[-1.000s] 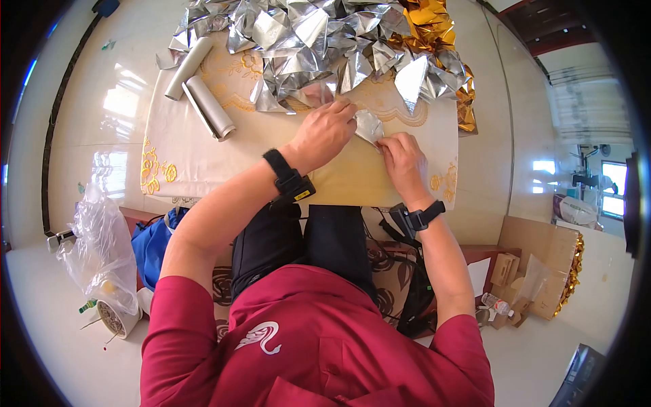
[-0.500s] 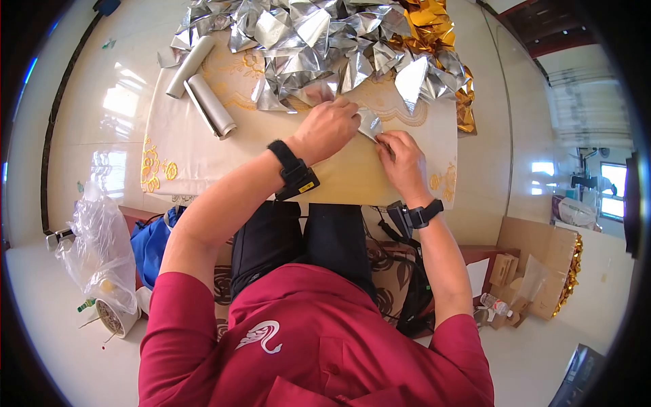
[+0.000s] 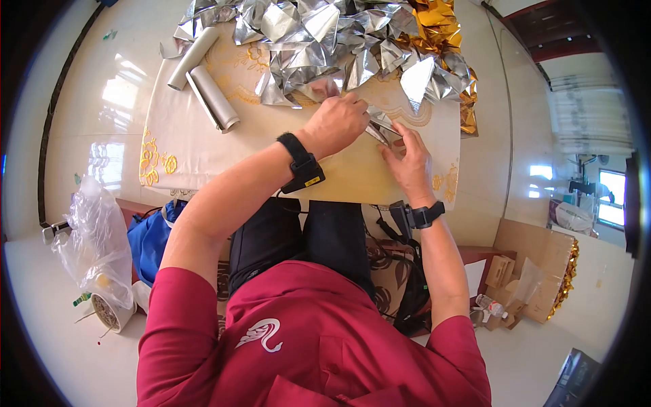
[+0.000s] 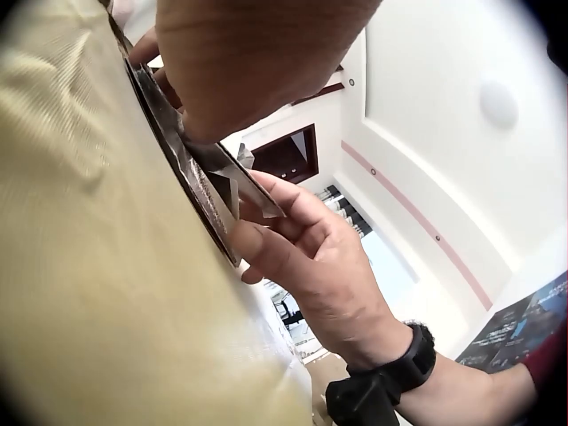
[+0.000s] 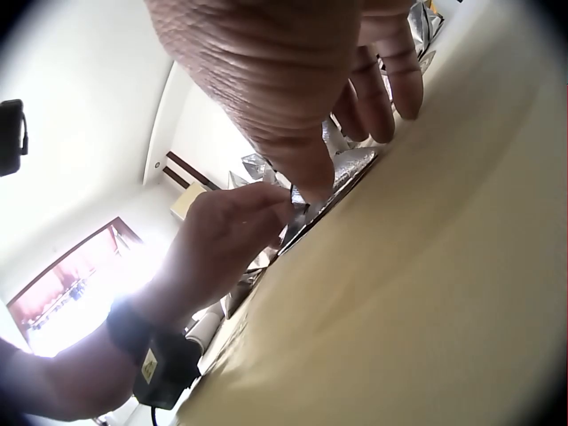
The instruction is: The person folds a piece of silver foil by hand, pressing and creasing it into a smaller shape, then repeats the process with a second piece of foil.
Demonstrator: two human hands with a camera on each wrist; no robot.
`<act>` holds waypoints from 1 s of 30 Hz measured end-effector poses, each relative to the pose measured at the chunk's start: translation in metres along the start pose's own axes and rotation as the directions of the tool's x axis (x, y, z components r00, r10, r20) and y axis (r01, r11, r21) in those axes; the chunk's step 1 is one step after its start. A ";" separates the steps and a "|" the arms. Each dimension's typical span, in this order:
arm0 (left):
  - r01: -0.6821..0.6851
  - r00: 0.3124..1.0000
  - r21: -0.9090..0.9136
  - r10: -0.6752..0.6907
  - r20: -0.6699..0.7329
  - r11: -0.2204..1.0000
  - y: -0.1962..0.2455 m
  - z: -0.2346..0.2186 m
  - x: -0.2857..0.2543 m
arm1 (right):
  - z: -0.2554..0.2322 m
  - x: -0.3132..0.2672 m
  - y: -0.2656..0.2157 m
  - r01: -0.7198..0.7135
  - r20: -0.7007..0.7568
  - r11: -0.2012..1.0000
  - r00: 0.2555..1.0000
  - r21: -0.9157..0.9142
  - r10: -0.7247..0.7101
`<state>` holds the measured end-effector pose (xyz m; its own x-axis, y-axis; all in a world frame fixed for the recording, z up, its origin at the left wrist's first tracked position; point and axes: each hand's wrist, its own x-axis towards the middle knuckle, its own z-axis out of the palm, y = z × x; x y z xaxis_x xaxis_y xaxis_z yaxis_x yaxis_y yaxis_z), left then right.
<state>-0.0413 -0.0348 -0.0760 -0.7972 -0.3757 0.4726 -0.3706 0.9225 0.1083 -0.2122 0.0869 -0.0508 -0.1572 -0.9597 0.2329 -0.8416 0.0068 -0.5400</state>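
The left hand (image 3: 336, 125) pinches one end of a folded foil piece (image 3: 378, 133) on the table (image 3: 203, 156); the right hand's (image 3: 412, 163) thumb and fingers grip the other, apparently steadying its parted layers.

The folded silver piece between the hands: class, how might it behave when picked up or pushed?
The folded silver piece is probably light, as its layers look thin. It likely bends easily but keeps creases, since folded flaps stand apart. Its shiny surface may slide readily.

Both forearms (image 3: 234, 182) reach forward; the left hand (image 3: 336, 127) pinches with bent fingers (image 3: 357, 114), the right hand (image 3: 413, 164) has its thumb (image 4: 277, 259) facing its fingers (image 4: 297, 200).
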 end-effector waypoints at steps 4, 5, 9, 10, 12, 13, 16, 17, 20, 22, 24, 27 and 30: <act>0.032 0.999 -0.013 -0.032 0.021 0.999 0.001 -0.001 0.001 | 0.004 0.000 0.003 -0.027 -0.009 1.000 1.000 0.005 0.027; 0.037 0.999 -0.012 -0.037 0.023 0.999 0.002 -0.002 0.001 | 0.005 -0.001 0.003 -0.014 -0.048 1.000 0.999 -0.016 0.013; 0.058 0.998 -0.008 -0.058 0.013 0.998 0.002 -0.002 0.001 | 0.011 -0.005 0.002 -0.031 -0.147 0.997 0.988 0.066 0.041; 0.067 0.998 -0.009 -0.067 0.010 0.998 0.002 -0.001 0.002 | 0.011 -0.006 0.002 -0.051 -0.156 0.990 0.985 0.128 0.071; 0.084 0.996 -0.010 -0.084 0.005 0.996 0.002 0.000 0.002 | 0.008 -0.007 -0.002 -0.069 -0.129 0.984 0.987 0.165 0.091; 0.089 0.996 -0.023 -0.089 0.005 0.996 0.002 0.000 0.002 | 0.007 -0.007 -0.003 -0.078 -0.115 0.980 0.988 0.183 0.101; 0.097 0.995 -0.045 -0.097 -0.002 0.994 0.001 0.000 0.003 | 0.010 -0.009 0.002 -0.021 -0.124 0.986 0.991 0.167 0.042; 0.094 0.995 -0.044 -0.095 -0.008 0.995 0.000 0.000 0.003 | 0.011 -0.009 0.002 0.010 -0.148 0.987 0.989 0.158 0.014; 0.105 0.995 -0.031 -0.105 0.000 0.994 0.000 0.000 0.004 | 0.010 -0.005 -0.002 0.109 -0.173 0.992 0.980 0.063 -0.097; 0.114 0.993 -0.028 -0.114 0.008 0.993 0.000 0.000 0.004 | 0.004 -0.003 -0.006 0.189 -0.109 0.979 0.974 -0.082 -0.197; 0.117 0.993 -0.033 -0.116 0.011 0.993 0.000 0.000 0.005 | 0.003 0.000 -0.009 0.227 -0.080 0.968 0.968 -0.109 -0.236; 0.108 0.994 -0.064 -0.108 -0.006 0.992 -0.001 0.000 0.005 | 0.006 0.002 -0.010 0.234 -0.035 0.961 0.970 -0.150 -0.241; 0.110 0.994 -0.065 -0.111 -0.002 0.992 -0.001 0.001 0.005 | 0.010 0.004 -0.010 0.216 -0.015 0.962 0.975 -0.167 -0.221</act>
<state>-0.0454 -0.0378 -0.0751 -0.7504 -0.4753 0.4594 -0.4245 0.8792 0.2162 -0.1990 0.0804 -0.0522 0.0255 -0.9331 0.3586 -0.9298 -0.1539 -0.3343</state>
